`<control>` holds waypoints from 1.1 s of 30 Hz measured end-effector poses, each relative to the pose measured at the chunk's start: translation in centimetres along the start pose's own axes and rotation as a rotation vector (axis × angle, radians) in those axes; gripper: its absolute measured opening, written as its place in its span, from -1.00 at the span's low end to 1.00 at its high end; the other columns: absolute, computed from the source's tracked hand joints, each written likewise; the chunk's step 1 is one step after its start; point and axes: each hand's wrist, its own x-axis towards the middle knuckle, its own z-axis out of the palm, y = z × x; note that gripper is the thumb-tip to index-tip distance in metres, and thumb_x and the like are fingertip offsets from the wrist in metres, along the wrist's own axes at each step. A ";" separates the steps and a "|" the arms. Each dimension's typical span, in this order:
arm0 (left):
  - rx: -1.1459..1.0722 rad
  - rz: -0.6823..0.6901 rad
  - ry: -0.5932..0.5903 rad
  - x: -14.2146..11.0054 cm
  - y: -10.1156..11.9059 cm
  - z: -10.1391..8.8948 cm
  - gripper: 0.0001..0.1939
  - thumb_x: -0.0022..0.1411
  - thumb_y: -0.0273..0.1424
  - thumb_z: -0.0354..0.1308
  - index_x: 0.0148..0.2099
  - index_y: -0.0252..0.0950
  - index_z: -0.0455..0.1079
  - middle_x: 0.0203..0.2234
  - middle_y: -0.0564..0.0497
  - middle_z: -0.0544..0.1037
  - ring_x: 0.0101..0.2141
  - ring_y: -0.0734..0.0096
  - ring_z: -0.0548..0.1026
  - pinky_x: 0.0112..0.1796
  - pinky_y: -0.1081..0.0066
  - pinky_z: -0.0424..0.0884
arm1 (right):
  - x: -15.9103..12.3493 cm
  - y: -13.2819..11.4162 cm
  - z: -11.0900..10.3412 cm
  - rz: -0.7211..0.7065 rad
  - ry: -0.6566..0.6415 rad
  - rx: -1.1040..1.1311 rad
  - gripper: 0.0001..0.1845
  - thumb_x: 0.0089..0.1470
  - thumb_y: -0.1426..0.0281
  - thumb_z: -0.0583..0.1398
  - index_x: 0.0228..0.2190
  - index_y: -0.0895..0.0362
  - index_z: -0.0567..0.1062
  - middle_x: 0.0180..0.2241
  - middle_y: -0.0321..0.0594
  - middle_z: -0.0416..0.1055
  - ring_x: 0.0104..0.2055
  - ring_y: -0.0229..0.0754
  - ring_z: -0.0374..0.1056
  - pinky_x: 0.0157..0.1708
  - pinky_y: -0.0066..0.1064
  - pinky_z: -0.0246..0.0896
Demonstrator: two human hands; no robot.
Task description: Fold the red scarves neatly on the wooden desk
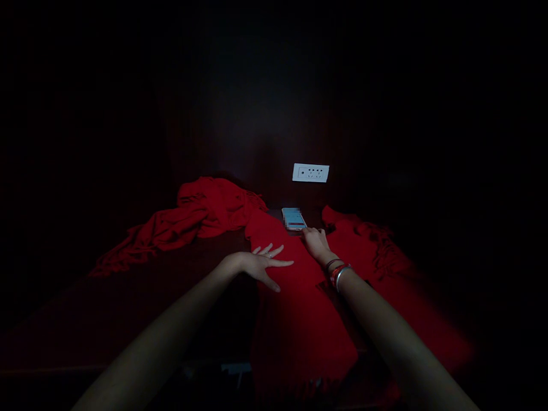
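A long red scarf (295,319) runs from the back of the dark tabletop down over its front edge, with a fringe at the near end. My left hand (263,268) is over its middle, fingers spread and a ring on one finger; it looks to be resting on the cloth. At the scarf's far right edge, my right hand (317,242) has its fingers curled down onto the fabric, closed on it. Bracelets circle that wrist. Just beyond these fingers lies a phone (294,218) with a lit screen.
On the left is a crumpled red fringed cloth (209,205). Another red cloth (363,245) spreads along the right side. A white socket panel (310,173) is set in the dark back wall. Deep shadow hides both sides.
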 end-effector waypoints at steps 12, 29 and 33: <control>0.033 -0.075 0.082 0.7 -0.6 0.7 -0.10 -0.08 0.15 -0.22 0.18 -0.20 -0.43 0.13 0.01 -0.42 0.08 0.17 -0.45 0.01 0.15 -0.34 | -2.0 -2.2 -5.5 0.123 -0.055 0.261 -0.68 0.03 0.46 -0.12 -0.22 0.15 0.31 -0.22 -0.11 0.33 -0.20 -0.18 0.23 -0.32 -0.46 0.06; 0.058 -0.569 0.120 -1.1 -1.4 -0.2 -0.09 -0.04 0.14 -0.40 0.18 -0.42 -0.37 0.12 -0.10 -0.39 0.08 0.07 -0.35 -0.01 0.12 -0.14 | -4.7 -2.4 -0.6 -0.004 -0.363 0.271 -0.35 0.03 0.09 -0.35 0.09 0.16 -0.16 0.14 -0.20 -0.26 0.15 -0.15 -0.34 0.04 -0.19 -0.40; 0.061 -0.583 0.155 -1.6 -1.8 -0.4 -0.16 0.01 0.09 -0.39 0.18 -0.42 -0.34 0.12 -0.09 -0.40 0.08 0.09 -0.38 0.00 0.11 -0.18 | -4.6 -2.4 -0.6 0.035 -0.394 0.257 -0.26 -0.03 -0.01 -0.38 0.09 0.15 -0.17 0.15 -0.23 -0.34 0.15 -0.16 -0.41 0.05 -0.16 -0.45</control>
